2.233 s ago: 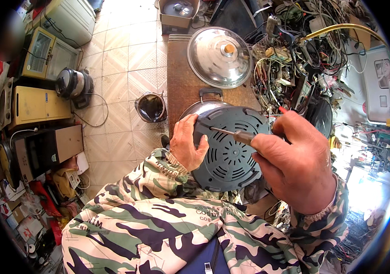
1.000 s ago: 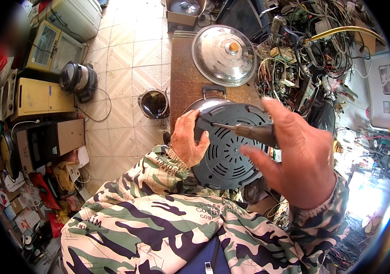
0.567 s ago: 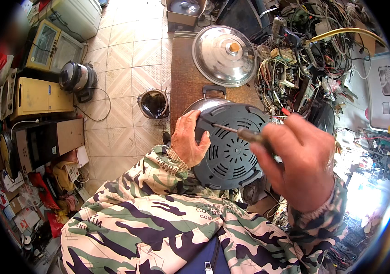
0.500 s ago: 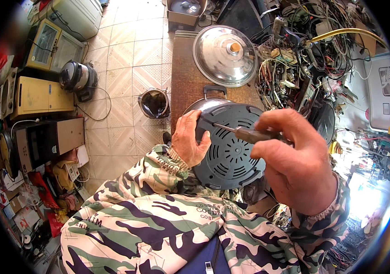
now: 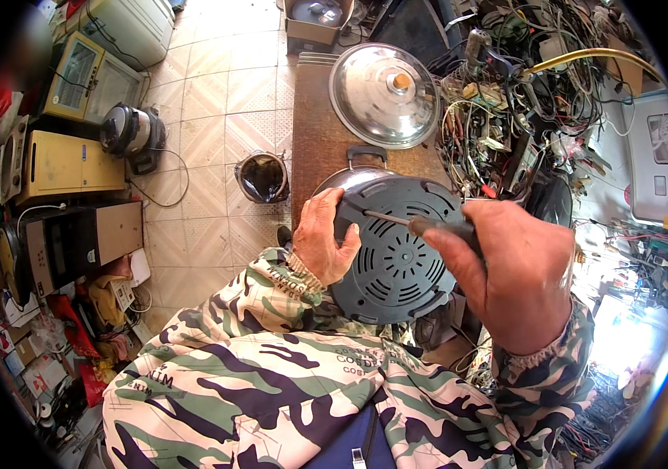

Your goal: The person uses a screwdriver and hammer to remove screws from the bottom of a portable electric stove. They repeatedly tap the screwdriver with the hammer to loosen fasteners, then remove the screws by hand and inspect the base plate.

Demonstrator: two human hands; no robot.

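Turning over since the earlier frame: our right hand [image 5: 517, 270], whose thumb is now lying along the screwdriver [image 5: 421, 226] while its fingers are curling shut around the handle. Item, slotted base [image 5: 396, 273], round, dark grey: sitting vents-up before us at the near end of the table [image 5: 318, 102], presumably for exposing its underside. Item, screwdriver: slanting across the base, its tip meeting the upper-left part; we are probably choosing that slant for easy twisting. Item, left hand [image 5: 322, 238]: resting over the base's left edge, thumb spreading from fingers, likely bracing; whether we are clamping, we cannot tell. Item, steel vessel [image 5: 367, 152], black-handled: showing beyond the base. Item, domed lid [image 5: 381, 102]: lying knob-up, seemingly parked aside.
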